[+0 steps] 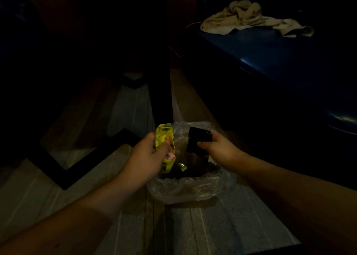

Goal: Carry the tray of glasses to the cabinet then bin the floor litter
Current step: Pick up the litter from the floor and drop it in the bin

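- Step in hand, as judged: the binning of floor litter; no tray or glasses appear in view, so that part cannot be checked here.
- Left hand is closed round a crumpled yellow wrapper, thumb pressed across it, held over the near-left rim of the bin.
- Right hand pinches a dark, flat piece of litter above the bin opening.
- Bin, lined with a clear plastic bag, stands on the floor directly beneath both hands; some scraps already lie inside.
- Next move calls for both grips to open over the mouth so each piece falls within the liner.
- Light is poor; a pale cloth lies well apart on a blue surface.
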